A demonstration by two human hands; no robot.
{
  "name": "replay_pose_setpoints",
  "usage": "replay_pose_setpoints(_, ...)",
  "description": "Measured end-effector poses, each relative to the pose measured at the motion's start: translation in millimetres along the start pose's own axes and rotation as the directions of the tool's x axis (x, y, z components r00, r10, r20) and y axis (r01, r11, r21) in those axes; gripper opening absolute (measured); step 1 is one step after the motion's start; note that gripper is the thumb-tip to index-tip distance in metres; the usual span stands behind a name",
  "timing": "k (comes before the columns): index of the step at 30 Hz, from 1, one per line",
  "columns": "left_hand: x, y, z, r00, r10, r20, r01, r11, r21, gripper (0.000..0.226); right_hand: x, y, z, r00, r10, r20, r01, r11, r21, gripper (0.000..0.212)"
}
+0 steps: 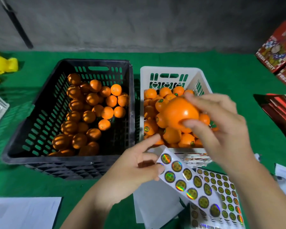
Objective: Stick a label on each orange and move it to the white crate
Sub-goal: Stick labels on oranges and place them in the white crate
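Note:
My right hand (221, 129) grips an orange (180, 113) between thumb and fingers, held above the white crate (168, 71). That crate is piled with several oranges, some showing round labels. My left hand (135, 169) pinches the top end of a strip of shiny round labels (186, 180) just in front of the white crate, its index finger pointing toward the crate's near edge. The black crate (96, 62) at the left holds several oranges without visible labels.
More label sheets (224, 187) and white paper (153, 199) lie on the green cloth (40, 184) at the front right. Red fruit boxes (277, 52) stand at the far right, a yellow bag (2, 63) at the far left, white paper (23, 212) at the front left.

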State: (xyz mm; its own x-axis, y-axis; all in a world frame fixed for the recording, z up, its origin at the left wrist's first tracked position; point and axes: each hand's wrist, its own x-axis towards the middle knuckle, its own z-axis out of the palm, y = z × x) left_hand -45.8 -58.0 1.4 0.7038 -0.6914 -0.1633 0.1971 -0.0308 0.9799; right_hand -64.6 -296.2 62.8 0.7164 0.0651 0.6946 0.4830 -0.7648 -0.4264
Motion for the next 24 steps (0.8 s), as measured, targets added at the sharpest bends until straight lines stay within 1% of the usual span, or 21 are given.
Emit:
replay_pose_setpoints(2,-3,-8,-4,0.999,0.005,-0.035,-0.002,0.997,0.074,0.048,2,43,-1,0.997,0.044,-0.055,-0.052,0.986,-0.156,0.047)
replay_pose_setpoints(3,-4,-10,-5,0.998,0.02,-0.059,-0.015,0.995,0.098,0.044,-1,65,2,0.991,0.122,-0.051,-0.13,0.965,-0.227,0.046)
replay_pose_setpoints(4,-5,-10,-8,0.995,0.036,-0.093,-0.026,0.994,0.102,0.044,-4,87,5,0.968,0.252,-0.001,-0.242,0.927,-0.286,0.046)
replay_pose_setpoints(5,-5,-11,-10,0.991,0.046,-0.126,-0.035,0.996,0.085,0.048,-8,106,9,0.898,0.428,0.102,-0.374,0.864,-0.337,0.047)
replay_pose_setpoints(6,-5,-12,-14,0.988,0.059,-0.142,-0.052,0.997,0.054,0.053,-11,119,15,0.764,0.595,0.25,-0.476,0.781,-0.404,0.049)
replay_pose_setpoints(7,-4,-12,-17,0.986,0.083,-0.143,-0.081,0.996,0.025,0.059,-14,127,19,0.604,0.706,0.369,-0.515,0.7,-0.496,0.052)
replay_pose_setpoints(8,-4,-13,-21,0.984,0.117,-0.134,-0.117,0.993,0.01,0.065,-17,130,22,0.499,0.77,0.398,-0.517,0.633,-0.576,0.054)
replay_pose_setpoints(9,-4,-14,-24,0.979,0.152,-0.133,-0.152,0.988,0.01,0.07,-21,131,25,0.504,0.793,0.343,-0.504,0.592,-0.629,0.056)
replay_pose_setpoints(10,-4,-15,-27,0.971,0.184,-0.152,-0.184,0.983,0.014,0.074,-24,123,26,0.598,0.765,0.24,-0.512,0.595,-0.62,0.058)
replay_pose_setpoints(11,-4,-15,-30,0.959,0.207,-0.191,-0.21,0.978,0.006,0.077,-26,110,28,0.695,0.708,0.126,-0.562,0.645,-0.518,0.065)
replay_pose_setpoints(12,-3,-16,-33,0.946,0.224,-0.236,-0.233,0.972,-0.015,0.08,-28,94,29,0.73,0.68,0.064,-0.628,0.705,-0.33,0.074)
replay_pose_setpoints(13,-1,-16,-37,0.93,0.239,-0.281,-0.262,0.964,-0.048,0.083,-25,78,37,0.698,0.707,0.116,-0.702,0.707,-0.087,0.083)
replay_pose_setpoints(14,2,-16,-41,0.912,0.257,-0.321,-0.297,0.951,-0.082,0.086,-24,65,44,0.602,0.753,0.267,-0.795,0.596,0.114,0.088)
replay_pose_setpoints(15,6,-16,-46,0.894,0.282,-0.347,-0.339,0.934,-0.114,0.089,-21,57,53,0.476,0.764,0.436,-0.88,0.41,0.241,0.086)
replay_pose_setpoints(16,12,-15,-51,0.881,0.31,-0.358,-0.373,0.92,-0.121,0.092,-17,49,61,0.384,0.74,0.552,-0.913,0.216,0.345,0.08)
replay_pose_setpoints(17,19,-12,-57,0.872,0.336,-0.357,-0.396,0.912,-0.107,0.093,-15,45,67,0.375,0.682,0.628,-0.888,0.07,0.454,0.073)
replay_pose_setpoints(18,26,-9,-64,0.867,0.355,-0.348,-0.404,0.912,-0.077,0.093,-15,41,73,0.424,0.599,0.679,-0.853,0.011,0.522,0.074)
replay_pose_setpoints(20,39,-3,-78,0.875,0.373,-0.309,-0.392,0.92,-0.001,0.091,-18,37,84,0.527,0.485,0.698,-0.795,-0.01,0.607,0.077)
replay_pose_setpoints(21,45,-2,-87,0.89,0.37,-0.267,-0.368,0.928,0.061,0.089,-18,39,90,0.554,0.494,0.67,-0.763,-0.019,0.646,0.071)
replay_pose_setpoints(23,57,-1,-110,0.929,0.339,-0.148,-0.301,0.926,0.227,0.085,-20,46,107,0.545,0.615,0.57,-0.73,0.013,0.683,0.044)
replay_pose_setpoints(24,63,1,-122,0.949,0.3,-0.092,-0.256,0.91,0.325,0.081,-20,48,113,0.544,0.665,0.511,-0.742,0.098,0.663,0.03)
